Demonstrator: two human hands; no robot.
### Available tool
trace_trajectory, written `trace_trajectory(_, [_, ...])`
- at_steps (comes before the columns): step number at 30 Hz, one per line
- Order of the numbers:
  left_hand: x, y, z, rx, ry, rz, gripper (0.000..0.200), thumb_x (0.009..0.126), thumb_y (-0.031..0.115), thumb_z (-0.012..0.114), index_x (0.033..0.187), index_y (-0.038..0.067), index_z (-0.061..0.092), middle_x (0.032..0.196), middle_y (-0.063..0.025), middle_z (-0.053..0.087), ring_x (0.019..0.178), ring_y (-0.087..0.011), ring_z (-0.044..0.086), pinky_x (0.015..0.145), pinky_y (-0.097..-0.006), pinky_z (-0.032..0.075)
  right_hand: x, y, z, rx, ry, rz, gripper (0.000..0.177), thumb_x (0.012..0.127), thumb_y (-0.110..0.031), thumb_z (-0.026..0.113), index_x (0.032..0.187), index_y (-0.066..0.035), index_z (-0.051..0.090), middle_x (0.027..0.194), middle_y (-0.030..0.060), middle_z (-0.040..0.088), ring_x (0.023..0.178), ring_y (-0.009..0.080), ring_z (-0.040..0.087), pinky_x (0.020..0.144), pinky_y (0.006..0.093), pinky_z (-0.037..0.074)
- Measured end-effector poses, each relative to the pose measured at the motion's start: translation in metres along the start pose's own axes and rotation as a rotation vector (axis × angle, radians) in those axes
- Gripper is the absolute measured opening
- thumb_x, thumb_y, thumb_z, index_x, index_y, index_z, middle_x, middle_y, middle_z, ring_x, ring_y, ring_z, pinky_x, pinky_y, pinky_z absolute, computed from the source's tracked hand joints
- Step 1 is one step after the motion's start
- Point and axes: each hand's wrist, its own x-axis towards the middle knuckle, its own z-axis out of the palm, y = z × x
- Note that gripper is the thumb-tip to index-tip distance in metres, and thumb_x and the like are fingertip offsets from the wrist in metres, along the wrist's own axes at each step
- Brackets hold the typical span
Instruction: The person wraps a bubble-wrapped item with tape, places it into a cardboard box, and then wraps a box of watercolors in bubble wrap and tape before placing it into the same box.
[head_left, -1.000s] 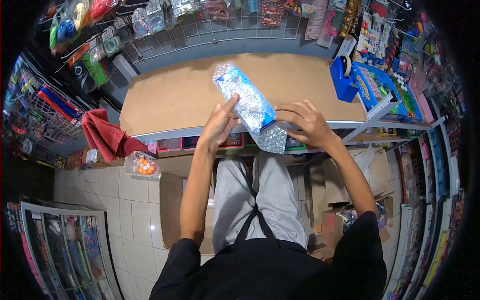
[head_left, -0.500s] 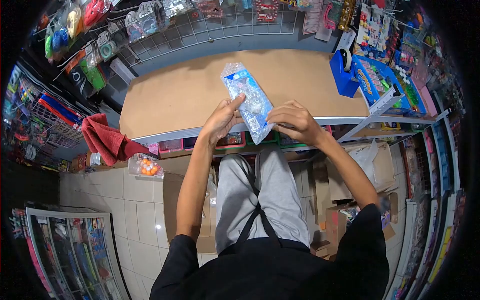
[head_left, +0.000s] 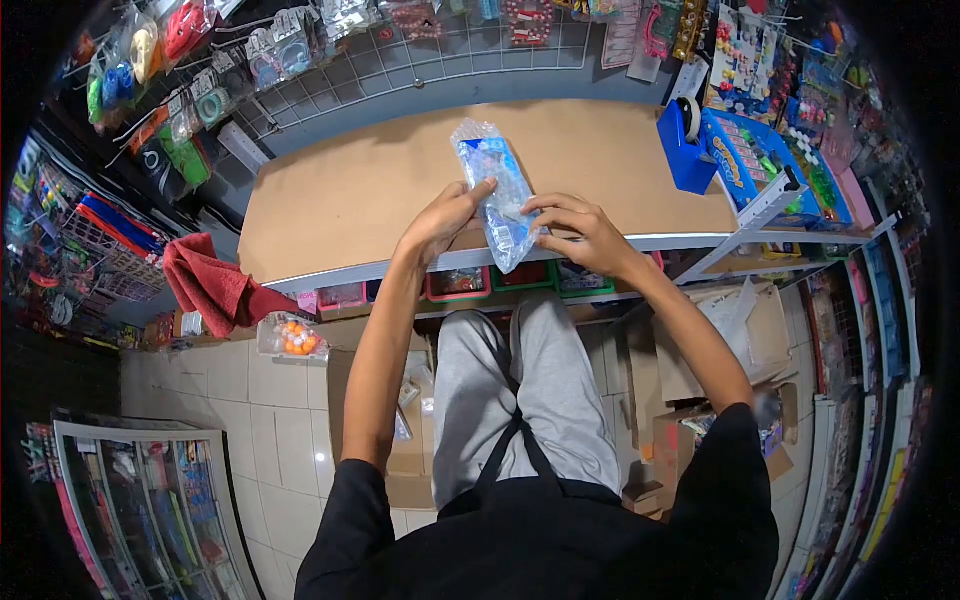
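A blue and clear plastic-wrapped package is held up over the front edge of the brown tabletop. My left hand grips its left side, with the thumb lying across the wrap. At the package's lower right side is my right hand, its fingers bent and touching the plastic. The wrap looks crinkled, and what it contains is hard to make out.
A blue tape dispenser and a blue display box stand at the right end. A red cloth hangs at the left. Colored trays sit under the top. Packaged goods hang on the wire grid.
The package has shifted slightly up and stands more upright. Both hands moved with it, the right hand's fingers now higher along its side and more spread.
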Motion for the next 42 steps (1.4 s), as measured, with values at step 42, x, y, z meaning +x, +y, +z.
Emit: trace_trajectory(42, [0.013, -0.007, -0.020, 0.133, -0.164, 0.013, 0.040, 0.110, 0.033, 0.049, 0.123, -0.004, 0.058, 0.109, -0.0070, 0.064, 0.095, -0.0107, 0.064, 0.083, -0.0243, 0.057, 0.059, 0.005, 0.009, -0.436, -0.063, -0.282, 0.041, 0.085, -0.048, 0.075, 0.097, -0.010, 0.065, 0.088, 0.0083, 0.063, 0.084, 0.0291, 0.063, 0.080, 0.0406, 0.050])
